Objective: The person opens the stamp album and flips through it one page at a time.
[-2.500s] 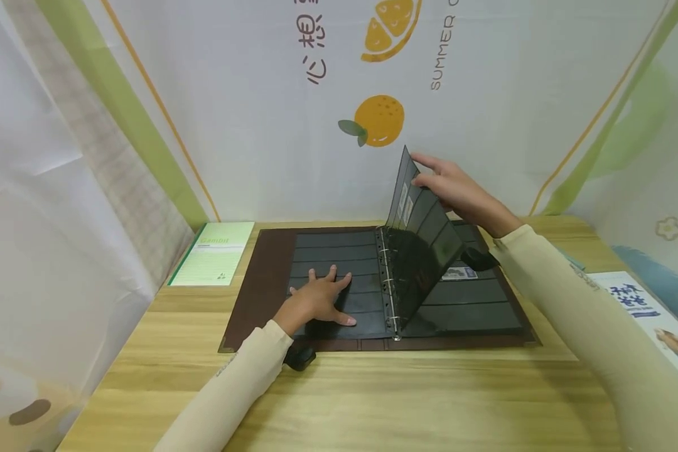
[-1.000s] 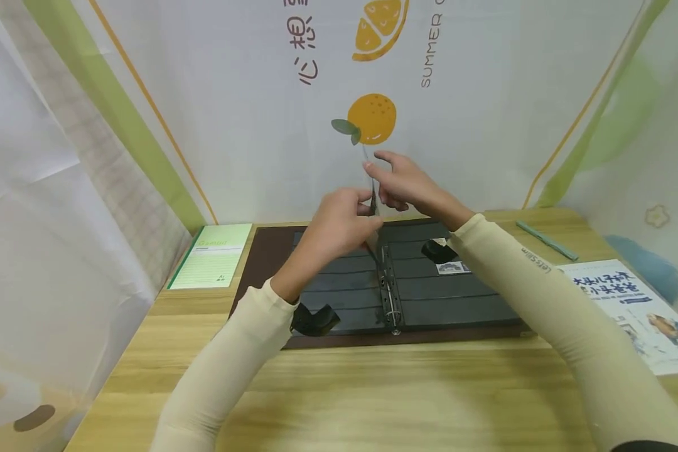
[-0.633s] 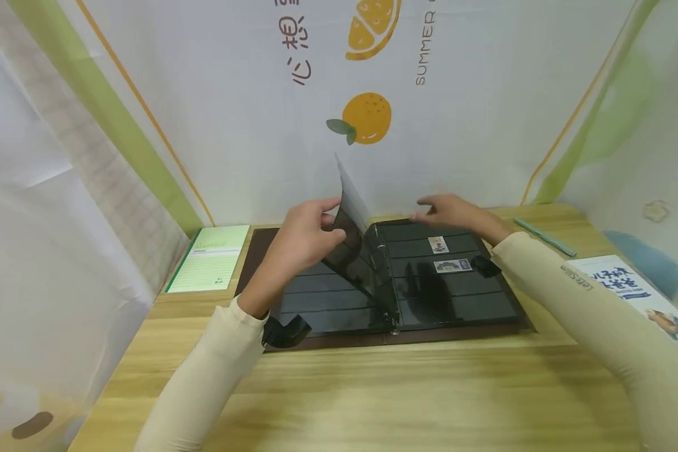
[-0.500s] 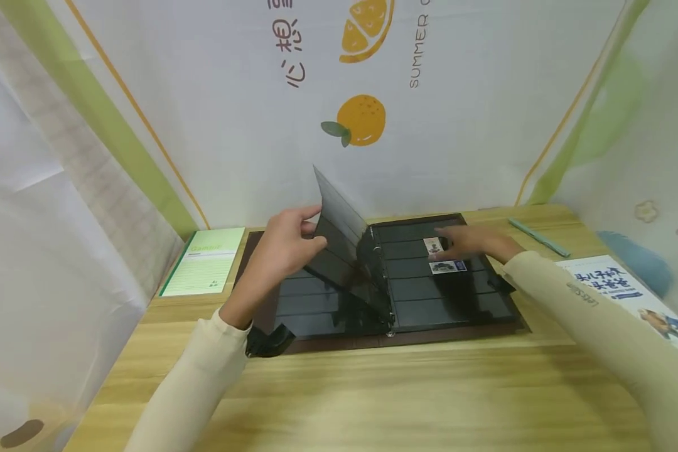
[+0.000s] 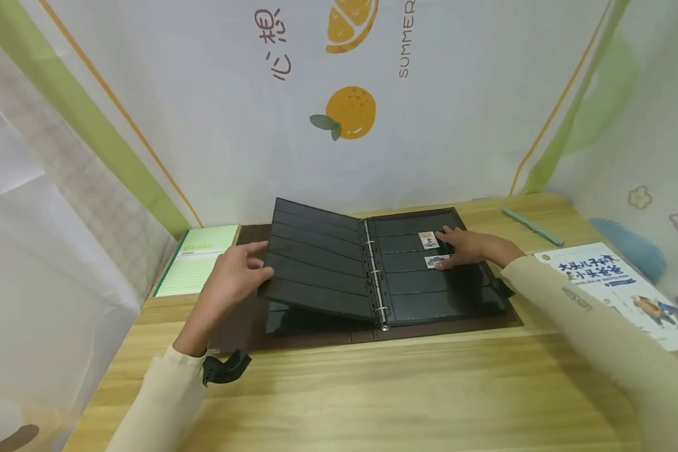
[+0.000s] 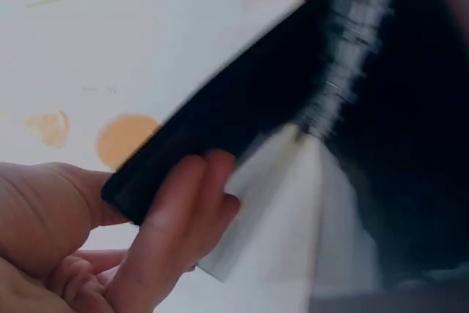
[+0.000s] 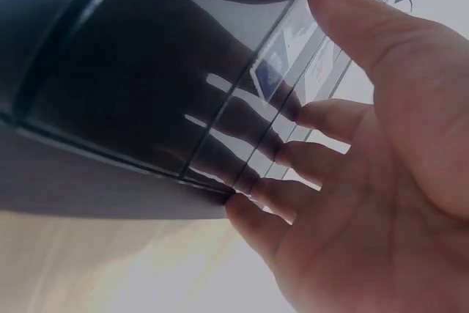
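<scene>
A stamp album with a brown cover [image 5: 243,323] lies spread out, its metal rings [image 5: 375,272] along the middle. My left hand [image 5: 231,279] pinches the outer edge of a black stock page [image 5: 316,257], which slants above the left side. In the left wrist view the page [image 6: 234,86] passes between thumb and fingers. On the right page [image 5: 418,301], the fingertips of my right hand [image 5: 468,246] rest by two stamps, a small upright stamp [image 5: 428,240] and a wider stamp [image 5: 432,260] partly under the thumb. The right wrist view shows that hand [image 7: 366,196] with spread, slightly bent fingers.
A pale green notepad [image 5: 189,263] lies left of the album, partly behind the left hand. Right of the album are teal tweezers or a slim stick [image 5: 533,226] and a white picture book [image 5: 627,295]. A printed white curtain [image 5: 429,144] hangs behind the wooden table [image 5: 373,389].
A page has been lifted from the right, passed to my left hand and swung over to the left. My right hand has let go of it and come down by the stamps.
</scene>
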### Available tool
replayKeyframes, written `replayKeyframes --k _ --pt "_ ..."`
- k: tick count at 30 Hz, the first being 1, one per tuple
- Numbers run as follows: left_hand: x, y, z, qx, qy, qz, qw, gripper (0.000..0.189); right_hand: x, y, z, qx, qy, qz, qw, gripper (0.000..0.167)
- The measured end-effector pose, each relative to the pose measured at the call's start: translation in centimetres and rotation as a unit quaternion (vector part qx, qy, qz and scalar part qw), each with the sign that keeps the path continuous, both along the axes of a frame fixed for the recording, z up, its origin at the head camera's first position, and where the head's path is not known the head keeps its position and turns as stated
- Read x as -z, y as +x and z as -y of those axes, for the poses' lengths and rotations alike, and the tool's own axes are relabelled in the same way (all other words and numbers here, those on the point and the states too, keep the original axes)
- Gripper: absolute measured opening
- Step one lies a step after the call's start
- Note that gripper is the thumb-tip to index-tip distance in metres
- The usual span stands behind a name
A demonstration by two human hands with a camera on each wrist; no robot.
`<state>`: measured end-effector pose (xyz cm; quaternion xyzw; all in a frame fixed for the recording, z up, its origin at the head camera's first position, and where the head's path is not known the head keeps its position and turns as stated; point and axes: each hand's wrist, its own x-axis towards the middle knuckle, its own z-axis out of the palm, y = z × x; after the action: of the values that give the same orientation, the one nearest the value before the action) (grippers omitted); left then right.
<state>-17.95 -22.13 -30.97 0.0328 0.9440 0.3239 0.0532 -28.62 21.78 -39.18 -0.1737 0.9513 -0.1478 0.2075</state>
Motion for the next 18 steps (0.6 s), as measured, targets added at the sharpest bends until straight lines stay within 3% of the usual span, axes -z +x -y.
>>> replayKeyframes --k 5,8,12,18 --pt "3.2 -0.7 1.6 -0.003 -0.006 0.055 0.9984 0.064 0.2 0.1 -0.4 0.007 -0.014 0.003 0.9999 0.099" --pt "4.6 -1.2 1.7 0.007 -0.008 0.083 0.9965 0.065 0.4 0.0 -0.6 0.006 -0.004 -0.001 1.0000 0.100" --pt "5.5 -1.5 1.6 0.024 -0.030 0.102 0.9941 0.068 0.5 0.0 -0.6 0.003 -0.009 -0.002 1.0000 0.101" --pt "5.9 -1.2 1.6 0.050 -0.090 0.085 0.9910 0.068 0.6 0.3 -0.6 -0.003 -0.027 -0.021 0.9994 0.100"
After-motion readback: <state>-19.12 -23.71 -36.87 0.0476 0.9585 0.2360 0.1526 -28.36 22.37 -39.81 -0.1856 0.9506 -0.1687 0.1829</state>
